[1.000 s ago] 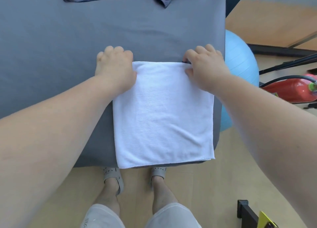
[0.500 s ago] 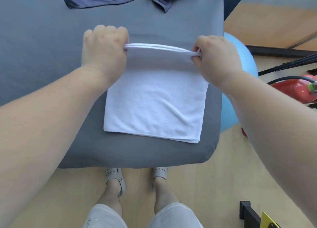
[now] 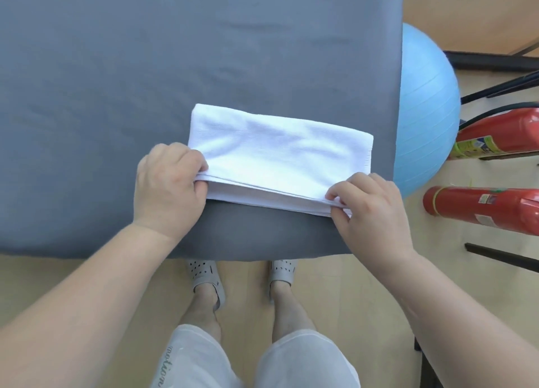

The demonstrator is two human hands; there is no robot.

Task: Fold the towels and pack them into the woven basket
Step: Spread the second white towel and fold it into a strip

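Bright even light (soft shadows), wide-angle edge distortion.

One wide-angle camera, worn on the person's head, looks steeply down and forward from close above the near edge of the grey counter (image 3: 204,52). The white towel (image 3: 277,154) falls mid-frame, with the person's feet (image 3: 205,279) below it. The wooden floor (image 3: 335,300) fills the bottom and right.

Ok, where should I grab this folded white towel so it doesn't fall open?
Pinch the folded white towel at its two near corners, coming from your side. The loose layered edges lie there and the closed fold faces away, so the left hand and right hand can clamp every layer.
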